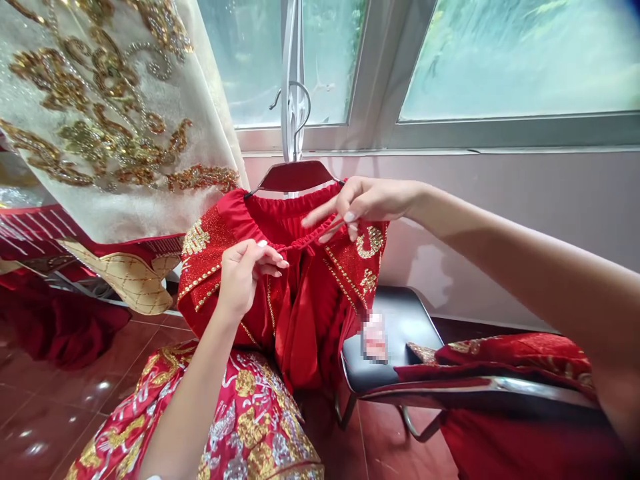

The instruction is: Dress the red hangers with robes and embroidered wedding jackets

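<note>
A red garment [300, 313] with a gathered waistband, gold beading and sequined side panels hangs in front of me on a dark red hanger [299, 177]. Across its front opening runs a thin red drawstring [307, 241]. My left hand [245, 270] is closed, thumb and fingertips pinching the string at the left of the opening. On the other side my right hand [370, 200] pinches the string between thumb and fingers, its index finger stretched out to the left over the waistband. Red fabric strips hang down below the string.
A metal stand pole [291, 73] rises behind the hanger. At left hangs a cream cloth [120, 213] with gold embroidery. A black chair [400, 310] stands at right with red garments [520, 353] over it. Below lies a sequined red skirt [240, 413]. Windows [525, 60] line the wall.
</note>
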Available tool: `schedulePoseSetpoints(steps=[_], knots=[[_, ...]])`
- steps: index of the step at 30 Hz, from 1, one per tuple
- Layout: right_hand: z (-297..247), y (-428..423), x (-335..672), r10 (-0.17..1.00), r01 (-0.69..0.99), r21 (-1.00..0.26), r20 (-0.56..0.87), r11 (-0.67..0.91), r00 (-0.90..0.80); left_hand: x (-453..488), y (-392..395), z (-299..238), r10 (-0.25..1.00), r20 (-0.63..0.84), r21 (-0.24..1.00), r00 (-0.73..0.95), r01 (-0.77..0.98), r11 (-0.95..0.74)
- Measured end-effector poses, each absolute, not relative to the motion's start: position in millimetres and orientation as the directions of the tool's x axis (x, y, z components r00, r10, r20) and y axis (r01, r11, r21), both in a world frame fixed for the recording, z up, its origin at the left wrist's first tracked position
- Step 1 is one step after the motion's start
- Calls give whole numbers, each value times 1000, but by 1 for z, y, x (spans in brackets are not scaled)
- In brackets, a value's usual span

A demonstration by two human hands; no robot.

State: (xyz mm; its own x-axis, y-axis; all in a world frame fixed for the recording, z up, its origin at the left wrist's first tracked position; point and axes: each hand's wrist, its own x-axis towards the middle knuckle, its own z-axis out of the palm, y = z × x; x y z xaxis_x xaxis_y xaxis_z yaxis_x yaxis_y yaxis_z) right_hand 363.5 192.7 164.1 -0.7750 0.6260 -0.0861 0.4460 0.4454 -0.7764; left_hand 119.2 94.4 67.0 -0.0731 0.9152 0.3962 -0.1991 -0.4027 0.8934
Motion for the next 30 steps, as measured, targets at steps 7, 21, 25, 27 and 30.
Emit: schedulePoseSetpoints(steps=[7,21,25,27,30], knots=[[140,164,321,746,591,-757,-217,278,-629,117,93,81,948,308,951,-76,-9,-309],[142,134,299,732,703,-332,-51,629,-679,125,94,85,821,570,458,13,825,-331],[170,139,318,743,776,-369,-265,511,-615,116,94,110,675,737,355,33,831,-428],[175,148,330,750,788,-387,-288,478,-596,116,91,121,629,776,314,51,833,-456],[171,159,337,754,778,-376,-250,503,-608,121,87,123,675,721,225,155,870,-439]])
